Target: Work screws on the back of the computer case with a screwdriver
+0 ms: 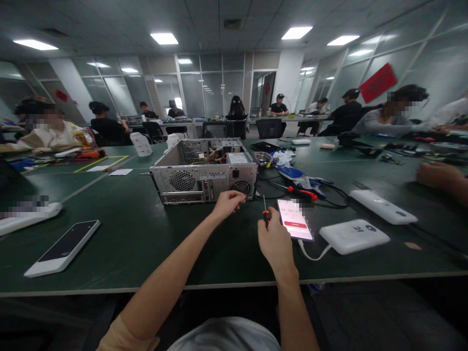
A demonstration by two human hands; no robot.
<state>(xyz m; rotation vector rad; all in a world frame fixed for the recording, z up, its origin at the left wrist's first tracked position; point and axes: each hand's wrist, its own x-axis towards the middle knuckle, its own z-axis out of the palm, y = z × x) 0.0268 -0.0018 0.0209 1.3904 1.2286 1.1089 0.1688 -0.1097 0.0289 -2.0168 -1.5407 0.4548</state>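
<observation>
A desktop computer case lies on the green table with its top side uncovered and its rear panel toward me. Cables and a power supply show inside it. My left hand is at the lower right of the rear panel, by the fan grille. Its thumb and fingers are pinched together; what they hold, if anything, is too small to tell. My right hand is closed around a screwdriver with an orange and black handle, its shaft pointing up. It is apart from the case, beside a lit phone.
A white power bank is cabled to the phone, with another white power bank behind. A red screwdriver, gloves and a metal bowl lie right of the case. A white handheld device is at left. A co-worker's hand rests at right.
</observation>
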